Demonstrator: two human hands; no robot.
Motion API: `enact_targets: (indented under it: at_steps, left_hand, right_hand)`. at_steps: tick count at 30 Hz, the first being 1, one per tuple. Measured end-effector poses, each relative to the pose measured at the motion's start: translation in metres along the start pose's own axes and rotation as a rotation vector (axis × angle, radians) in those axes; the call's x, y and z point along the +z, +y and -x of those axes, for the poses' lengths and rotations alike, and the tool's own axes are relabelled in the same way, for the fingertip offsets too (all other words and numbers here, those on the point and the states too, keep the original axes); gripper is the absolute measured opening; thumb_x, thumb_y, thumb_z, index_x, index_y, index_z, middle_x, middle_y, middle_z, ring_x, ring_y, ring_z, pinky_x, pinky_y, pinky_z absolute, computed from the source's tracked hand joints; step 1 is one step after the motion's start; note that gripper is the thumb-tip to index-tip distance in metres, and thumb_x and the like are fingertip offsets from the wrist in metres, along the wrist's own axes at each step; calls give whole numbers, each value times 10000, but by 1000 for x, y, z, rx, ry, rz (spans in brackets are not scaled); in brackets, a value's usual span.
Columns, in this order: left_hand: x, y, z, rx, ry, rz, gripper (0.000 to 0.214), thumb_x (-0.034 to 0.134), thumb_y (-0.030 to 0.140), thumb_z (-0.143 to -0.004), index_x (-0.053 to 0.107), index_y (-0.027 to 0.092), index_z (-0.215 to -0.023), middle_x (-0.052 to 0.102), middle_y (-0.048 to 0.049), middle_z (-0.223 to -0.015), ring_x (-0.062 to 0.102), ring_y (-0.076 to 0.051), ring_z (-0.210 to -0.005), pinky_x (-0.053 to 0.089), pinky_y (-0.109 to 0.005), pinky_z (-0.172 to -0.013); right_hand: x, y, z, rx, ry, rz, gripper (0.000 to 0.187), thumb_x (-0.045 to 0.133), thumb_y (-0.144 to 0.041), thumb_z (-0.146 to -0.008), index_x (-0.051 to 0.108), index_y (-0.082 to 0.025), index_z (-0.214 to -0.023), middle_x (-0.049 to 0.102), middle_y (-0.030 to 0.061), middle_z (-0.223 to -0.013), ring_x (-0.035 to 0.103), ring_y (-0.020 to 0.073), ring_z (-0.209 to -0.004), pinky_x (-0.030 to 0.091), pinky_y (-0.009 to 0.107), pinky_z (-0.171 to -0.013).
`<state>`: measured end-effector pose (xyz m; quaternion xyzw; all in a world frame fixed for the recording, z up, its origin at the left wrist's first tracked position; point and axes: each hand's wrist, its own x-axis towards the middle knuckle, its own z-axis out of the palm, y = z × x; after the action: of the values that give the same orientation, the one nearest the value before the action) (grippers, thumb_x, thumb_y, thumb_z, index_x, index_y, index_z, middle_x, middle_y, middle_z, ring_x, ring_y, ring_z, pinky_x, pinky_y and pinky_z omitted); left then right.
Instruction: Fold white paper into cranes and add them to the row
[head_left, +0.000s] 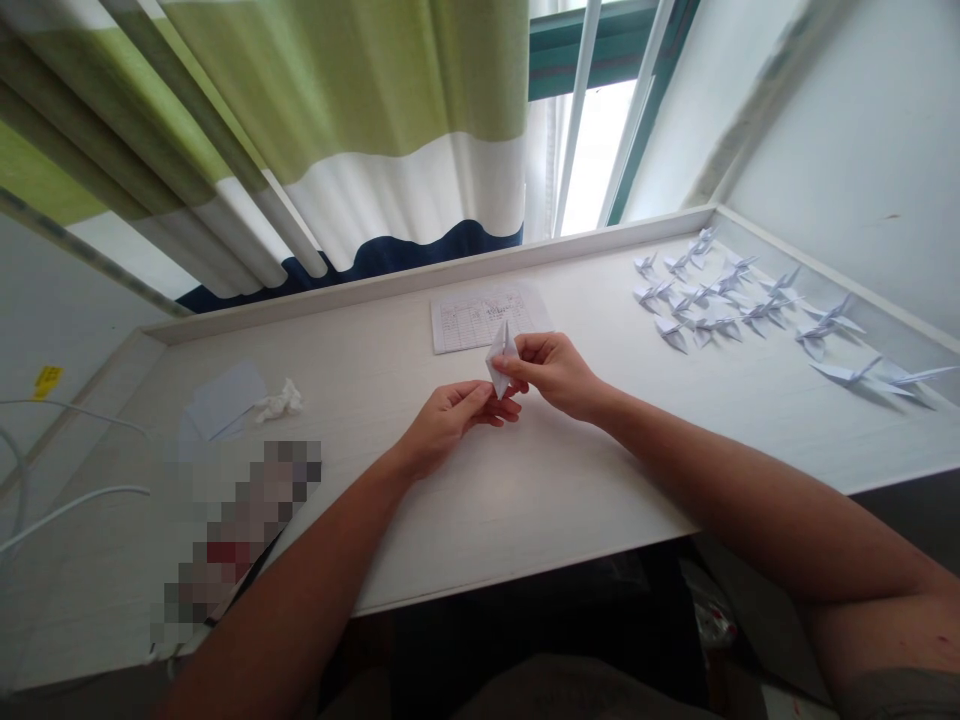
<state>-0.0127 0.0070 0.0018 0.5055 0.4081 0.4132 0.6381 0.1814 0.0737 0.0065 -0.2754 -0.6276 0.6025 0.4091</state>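
Observation:
A small piece of folded white paper [501, 362], narrow and diamond-shaped with a pointed top, is held upright above the middle of the desk. My right hand [553, 372] pinches it from the right between thumb and fingers. My left hand [454, 415] closes on its lower tip, with thumb and forefinger together there and the other fingers loosely curled below. Just behind the paper lies a printed sheet or booklet [465, 325] with a table on it. Several folded paper cranes [705, 295] stand grouped on the right side of the desk.
A white desk [375, 360] has a raised rim at the back. On the left lie flat white paper [225, 400], a crumpled tissue [280, 401] and a pixelated object [247, 530]. White cables [82, 500] cross the left edge. A curtain [360, 120] hangs behind.

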Motion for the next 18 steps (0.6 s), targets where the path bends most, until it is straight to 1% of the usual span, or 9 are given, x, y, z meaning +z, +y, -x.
enact_targets:
  at_steps: [3, 7, 10, 12, 15, 18]
  left_hand:
    - [0, -2, -1, -11, -5, -14, 441, 820, 587, -884, 818, 162, -1001, 829, -116, -956, 768, -226, -902, 585, -378, -888]
    - [0, -4, -2, -39, 25, 22, 407, 889, 543, -825, 814, 159, -940, 818, -90, -882, 756, -197, -843, 583, -347, -844]
    - [0, -2, -2, -65, 24, 9, 369, 883, 504, -834, 817, 155, -934, 820, -94, -868, 768, -208, -837, 585, -352, -829]
    - [0, 0, -1, -44, 48, -56, 361, 840, 508, -870, 825, 151, -925, 823, -102, -856, 774, -221, -825, 585, -353, -803]
    - [3, 2, 0, 33, 123, -182, 374, 774, 528, -916, 830, 158, -904, 828, -107, -858, 771, -228, -808, 591, -360, -787]
    - [6, 1, 0, 77, 164, -279, 330, 806, 511, -889, 826, 182, -891, 829, -89, -851, 764, -232, -800, 592, -360, -783]
  right_hand:
    - [1, 0, 0, -9, -4, -8, 504, 854, -613, -853, 632, -186, -701, 632, -15, -603, 578, 114, -587, 458, 259, -565]
    - [1, 0, 0, -21, -4, -12, 510, 860, -618, -845, 629, -185, -705, 625, -19, -608, 547, 104, -575, 425, 255, -554]
    - [1, 1, 0, -26, -12, -8, 500, 862, -610, -844, 639, -183, -714, 618, -23, -608, 544, 102, -573, 423, 254, -553]
    - [2, 2, 0, -26, 0, 7, 492, 861, -605, -847, 647, -180, -721, 615, -24, -602, 541, 102, -570, 424, 253, -549]
    - [2, 2, 0, -26, 26, 28, 494, 847, -610, -857, 643, -182, -718, 620, -20, -605, 546, 107, -570, 433, 258, -545]
    - [3, 2, 0, -33, 33, 32, 505, 842, -623, -856, 633, -186, -711, 625, -14, -608, 556, 112, -575, 439, 262, -545]
